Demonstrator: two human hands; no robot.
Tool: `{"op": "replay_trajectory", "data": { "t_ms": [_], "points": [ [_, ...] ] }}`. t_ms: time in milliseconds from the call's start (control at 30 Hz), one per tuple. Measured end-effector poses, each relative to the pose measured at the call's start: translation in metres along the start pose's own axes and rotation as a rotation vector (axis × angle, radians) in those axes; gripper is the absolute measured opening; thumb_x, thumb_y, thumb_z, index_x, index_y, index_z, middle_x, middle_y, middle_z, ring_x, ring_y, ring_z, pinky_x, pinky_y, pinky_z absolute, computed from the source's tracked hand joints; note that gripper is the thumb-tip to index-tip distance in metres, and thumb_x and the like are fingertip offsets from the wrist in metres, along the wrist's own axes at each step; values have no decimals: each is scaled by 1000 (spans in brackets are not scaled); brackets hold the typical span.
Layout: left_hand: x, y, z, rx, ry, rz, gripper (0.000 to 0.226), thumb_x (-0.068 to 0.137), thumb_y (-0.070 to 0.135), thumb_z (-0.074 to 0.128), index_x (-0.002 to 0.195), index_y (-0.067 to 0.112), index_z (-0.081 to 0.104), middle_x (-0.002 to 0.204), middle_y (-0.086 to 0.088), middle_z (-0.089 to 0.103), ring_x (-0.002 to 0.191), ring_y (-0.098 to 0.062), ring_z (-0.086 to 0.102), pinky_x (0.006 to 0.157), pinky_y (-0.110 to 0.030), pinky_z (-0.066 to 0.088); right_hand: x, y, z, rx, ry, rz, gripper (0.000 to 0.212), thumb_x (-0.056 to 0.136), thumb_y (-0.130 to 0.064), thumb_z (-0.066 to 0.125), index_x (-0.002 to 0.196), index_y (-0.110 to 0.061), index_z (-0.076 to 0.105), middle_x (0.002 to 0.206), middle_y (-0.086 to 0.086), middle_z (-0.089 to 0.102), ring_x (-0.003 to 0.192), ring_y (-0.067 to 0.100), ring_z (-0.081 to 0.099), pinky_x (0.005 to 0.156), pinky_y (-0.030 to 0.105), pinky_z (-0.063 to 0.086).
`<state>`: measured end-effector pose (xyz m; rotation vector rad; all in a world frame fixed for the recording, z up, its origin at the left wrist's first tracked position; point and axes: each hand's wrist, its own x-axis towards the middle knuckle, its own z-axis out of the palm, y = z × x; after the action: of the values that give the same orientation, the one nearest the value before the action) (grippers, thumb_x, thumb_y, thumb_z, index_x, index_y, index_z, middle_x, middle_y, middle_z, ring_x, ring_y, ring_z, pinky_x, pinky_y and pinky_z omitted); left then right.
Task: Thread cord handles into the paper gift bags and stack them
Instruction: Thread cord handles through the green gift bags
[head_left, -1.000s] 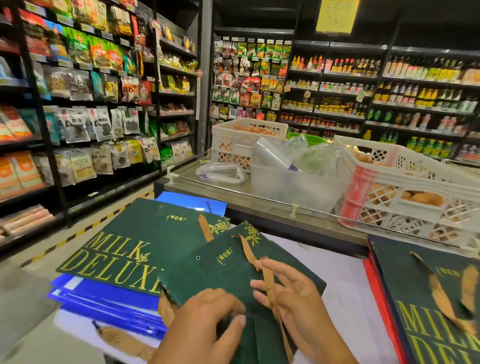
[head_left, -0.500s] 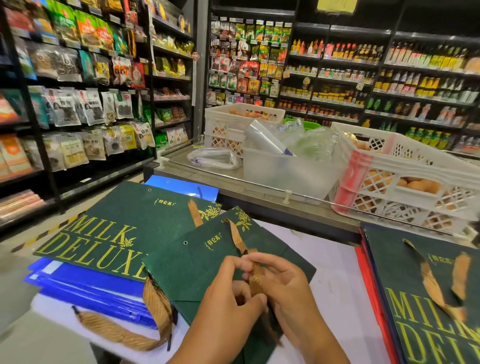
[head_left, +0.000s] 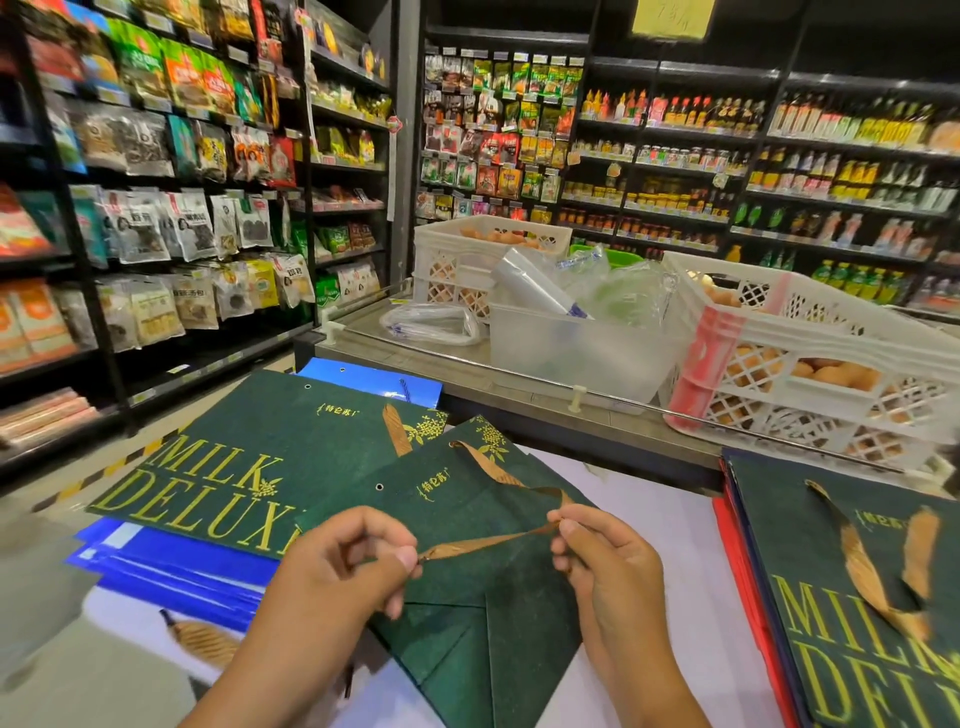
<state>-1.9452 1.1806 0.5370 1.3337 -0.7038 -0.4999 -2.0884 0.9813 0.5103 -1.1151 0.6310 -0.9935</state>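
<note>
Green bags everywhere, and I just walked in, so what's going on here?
A person is fitting a handle to a green gift bag lying on the white table. One end of the tan cord sits in the bag's right hole; the left hand and right hand pinch the free stretch taut. The left hole is empty.

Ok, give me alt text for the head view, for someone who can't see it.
Both hands stretch a tan ribbon handle above a flat green gift bag: left hand pinches its free end, right hand pinches further along. Green bags lie either side, grocery shelves behind.
</note>
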Motion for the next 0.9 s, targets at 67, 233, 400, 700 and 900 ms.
{"op": "replay_trajectory", "data": {
  "t_ms": [67, 233, 400, 700, 900],
  "points": [
    [4, 1, -9, 121, 26, 31, 20, 86, -5, 78, 77, 13, 74, 71, -18, 69, 57, -20, 58, 57, -22, 48, 1, 3, -1, -106, 30, -65, 22, 90, 8, 67, 91, -8, 82, 98, 17, 76, 75, 28, 65, 70, 39, 54],
    [11, 2, -3, 552, 46, 191, 18, 87, 12, 79, 82, 27, 69, 70, 6, 67, 61, -7, 56, 61, -32, 46, -10, 3, 1, -414, -44, -397, 44, 86, 12, 71, 104, -28, 78, 113, -2, 68, 64, 19, 61, 63, 31, 57],
    [16, 0, 24, 731, -92, 353, 19, 88, 16, 77, 86, 31, 65, 78, 14, 66, 76, -8, 61, 63, -17, 45, -29, 10, 18, -313, -523, -116, 40, 86, -3, 70, 122, -20, 72, 104, 10, 77, 56, 28, 62, 52, 36, 52],
    [42, 0, 19, 860, -13, 492, 6, 95, 38, 64, 93, 33, 66, 92, 20, 64, 94, -2, 59, 83, -27, 46, -22, 5, 14, -384, -333, -119, 16, 93, 5, 68, 87, -7, 78, 71, 18, 71, 55, 27, 63, 50, 31, 50],
    [81, 8, -27, 1042, 121, 94, 30, 97, 30, 66, 126, 24, 71, 115, 8, 74, 107, -17, 67, 94, -37, 54, -22, 11, 15, -549, -393, -61, 17, 98, -5, 65, 89, -16, 74, 74, 9, 73, 63, 20, 68, 58, 27, 53]
  ]
}}
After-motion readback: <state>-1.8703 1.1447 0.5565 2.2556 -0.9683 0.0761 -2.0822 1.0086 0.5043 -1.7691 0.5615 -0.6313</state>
